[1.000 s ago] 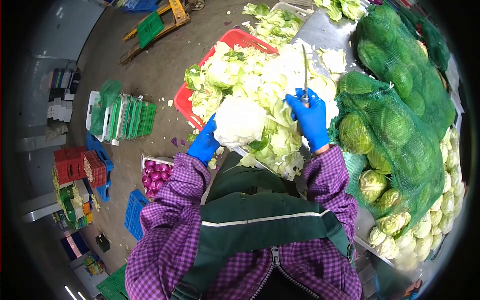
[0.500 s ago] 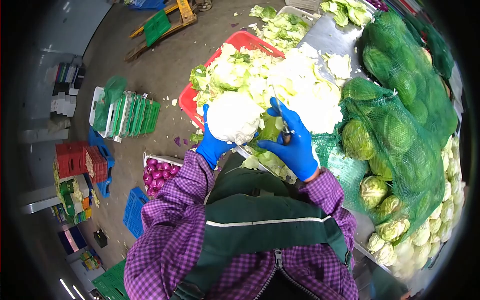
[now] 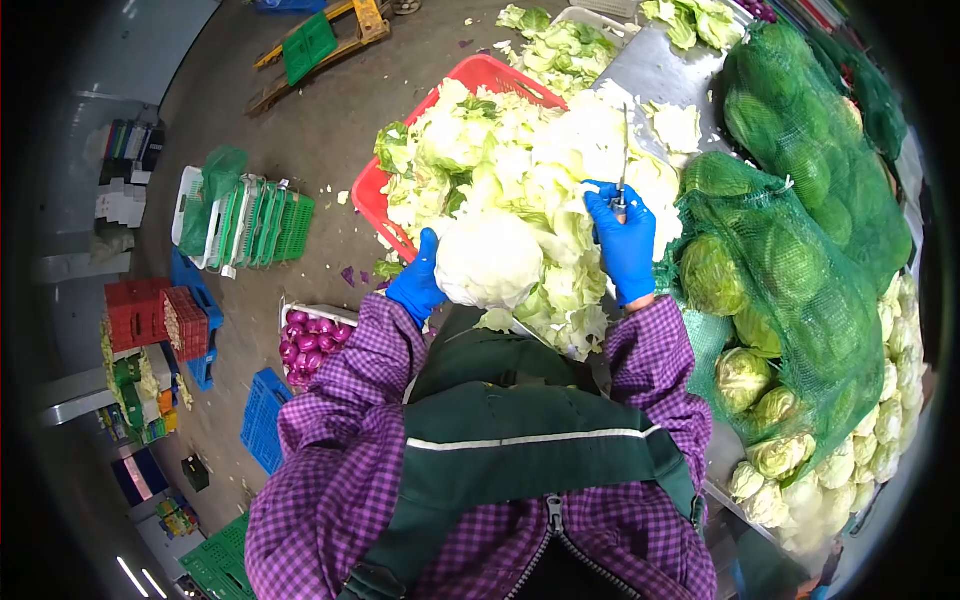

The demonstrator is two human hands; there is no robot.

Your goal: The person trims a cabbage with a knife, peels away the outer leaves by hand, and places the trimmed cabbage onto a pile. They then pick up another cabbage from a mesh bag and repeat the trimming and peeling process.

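My blue-gloved left hand [image 3: 419,284] grips a pale, trimmed cabbage [image 3: 489,258] from its left side. The thumb shows upright beside the cabbage; the other fingers are mostly hidden beneath it. To the right, my gloved right hand [image 3: 628,236] is closed around the handle of a knife [image 3: 624,160], whose thin blade points away from me. The knife is apart from the cabbage. Loose cabbage leaves [image 3: 568,225] lie between my hands and heap up beyond them. A red crate [image 3: 371,192] stands under the leaf pile.
Green mesh sacks [image 3: 800,250] of cabbages fill the right side, with pale trimmed cabbages [image 3: 850,465] below them. A metal table [image 3: 655,75] extends behind the leaves. On the floor at left are a crate of purple onions [image 3: 312,345], a blue crate [image 3: 265,420] and stacked green crates [image 3: 270,225].
My right hand has moved right and away from the cabbage with the knife. The cabbage has shifted slightly right and nearer to me, and more loose leaf shows beside it.
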